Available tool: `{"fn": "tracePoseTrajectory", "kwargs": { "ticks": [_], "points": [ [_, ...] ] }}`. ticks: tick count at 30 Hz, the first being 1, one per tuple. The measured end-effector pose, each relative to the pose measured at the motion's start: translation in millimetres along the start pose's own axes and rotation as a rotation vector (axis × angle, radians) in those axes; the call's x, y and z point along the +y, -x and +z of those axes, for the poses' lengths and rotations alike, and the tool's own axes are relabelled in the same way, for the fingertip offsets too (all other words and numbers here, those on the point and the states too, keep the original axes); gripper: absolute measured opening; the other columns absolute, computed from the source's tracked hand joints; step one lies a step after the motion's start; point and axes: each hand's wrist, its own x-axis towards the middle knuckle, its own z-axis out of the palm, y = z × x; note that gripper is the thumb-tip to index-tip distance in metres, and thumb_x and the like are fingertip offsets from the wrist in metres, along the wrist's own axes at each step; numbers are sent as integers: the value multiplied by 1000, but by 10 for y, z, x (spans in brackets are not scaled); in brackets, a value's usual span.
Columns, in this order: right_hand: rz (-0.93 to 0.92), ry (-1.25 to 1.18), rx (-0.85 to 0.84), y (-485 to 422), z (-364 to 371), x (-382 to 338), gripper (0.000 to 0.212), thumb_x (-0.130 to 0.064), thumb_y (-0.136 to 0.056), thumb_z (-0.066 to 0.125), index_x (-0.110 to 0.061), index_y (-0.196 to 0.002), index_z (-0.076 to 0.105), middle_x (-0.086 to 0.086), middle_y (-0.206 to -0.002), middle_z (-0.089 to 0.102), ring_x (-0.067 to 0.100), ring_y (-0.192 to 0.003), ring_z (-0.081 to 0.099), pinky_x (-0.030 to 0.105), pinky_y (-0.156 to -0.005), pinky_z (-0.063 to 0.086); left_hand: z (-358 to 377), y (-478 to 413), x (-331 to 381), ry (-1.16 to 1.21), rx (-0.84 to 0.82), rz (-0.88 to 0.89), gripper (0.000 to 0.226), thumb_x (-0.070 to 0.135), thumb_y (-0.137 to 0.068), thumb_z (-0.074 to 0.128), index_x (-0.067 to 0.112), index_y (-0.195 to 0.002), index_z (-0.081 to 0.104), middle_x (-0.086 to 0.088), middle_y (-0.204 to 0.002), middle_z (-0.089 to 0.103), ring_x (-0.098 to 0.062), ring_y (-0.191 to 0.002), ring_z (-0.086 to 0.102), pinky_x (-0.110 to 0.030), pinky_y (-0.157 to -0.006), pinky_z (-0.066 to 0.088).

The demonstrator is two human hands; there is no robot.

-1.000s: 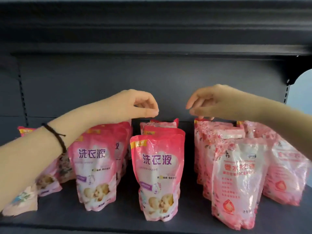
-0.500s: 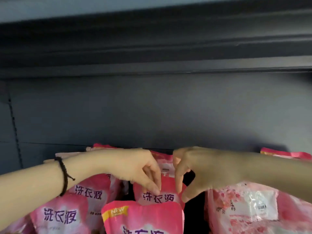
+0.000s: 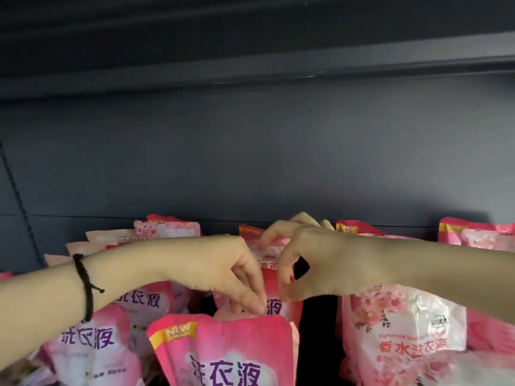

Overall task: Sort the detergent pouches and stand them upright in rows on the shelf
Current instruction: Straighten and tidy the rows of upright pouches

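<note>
Pink detergent pouches stand in rows on the dark shelf. In the middle row, a front pouch [image 3: 223, 352] with purple lettering and a yellow "NEW" corner fills the bottom of the view. Behind it stands a second pink pouch [image 3: 274, 306]. My left hand [image 3: 223, 274] pinches that pouch's top from the left. My right hand [image 3: 303, 260] grips its top right corner between thumb and forefinger, its other fingers spread over a rear pouch [image 3: 249, 229]. The pouch bottoms and the shelf floor are hidden.
A left row of matching pink pouches [image 3: 92, 338] leans under my left forearm. Paler floral pouches [image 3: 404, 324] stand in rows at the right. The shelf's dark back panel [image 3: 250, 162] rises behind, and the upper shelf [image 3: 250, 65] overhangs close above.
My head has moved closer and lower toward the shelf. Both hands dropped from above the rows onto the second pouch of the middle row, and their fingers closed on its top.
</note>
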Motion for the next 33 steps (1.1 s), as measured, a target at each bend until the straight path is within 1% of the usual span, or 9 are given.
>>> {"fn": "tracePoseTrajectory", "kwargs": {
  "ticks": [6,12,16,20,22,25,28,31,33],
  "points": [
    [-64,115,-26,-40,139,-12,15,-43,-74,76,-38,-88,76,-32,-148,23,0,-133,5,38,-103,4,98,-32,-141,-90,9,-29,17,20,-82,75,11,-97,75,-8,-86,75,-5,-62,64,-15,-61,52],
    [-16,112,-55,-72,198,-22,12,-37,-78,75,-28,-85,77,-28,-145,28,-1,-133,6,44,-107,6,88,-34,-163,-46,50,-23,8,22,-81,77,15,-84,75,3,-67,70,-3,-52,59,-16,-54,49],
    [40,-21,68,-97,-69,-26,7,-36,-79,74,-34,-73,74,-29,-134,37,0,-130,22,35,-103,15,-105,76,-119,24,205,13,5,23,-79,78,27,-78,76,4,-64,68,-1,-48,52,-16,-51,44],
    [43,-326,242,-79,-355,-31,13,-27,-80,75,-34,-69,72,-21,-127,48,-9,-118,42,4,-88,28,-269,249,-65,215,425,89,13,34,-67,79,30,-79,78,7,-76,74,2,-67,64,-9,-60,46],
    [17,-406,327,-80,-465,-32,11,-26,-79,74,-30,-69,73,-17,-121,55,-10,-111,49,3,-82,33,-273,310,-63,301,496,139,22,37,-63,79,28,-83,78,5,-84,76,0,-76,68,-10,-63,48],
    [-26,-582,413,-99,-573,-47,9,-23,-83,69,-16,-79,73,-7,-102,71,1,-93,64,8,-78,46,-189,326,-71,615,576,231,35,29,-63,77,15,-95,75,-8,-100,75,-18,-92,71,-22,-72,55],
    [-69,-750,464,-129,-590,-119,11,-18,-89,61,-9,-88,67,1,-84,72,9,-75,67,17,-66,53,-88,301,3,827,720,356,28,15,-65,75,13,-92,72,-12,-99,74,-24,-92,71,-29,-75,59],
    [-72,-725,530,-169,-539,-170,18,-25,-91,61,-21,-109,61,1,-92,74,13,-83,70,26,-74,57,-99,301,100,814,883,423,30,15,-63,76,13,-93,72,-9,-93,75,-20,-86,72,-28,-70,59],
    [-116,-723,528,-171,-496,-193,51,-28,-87,65,-38,-130,40,6,-99,74,17,-91,71,32,-82,58,-153,335,162,818,931,472,33,17,-62,77,13,-95,72,-7,-91,75,-19,-84,72,-28,-71,59]
  ]
}}
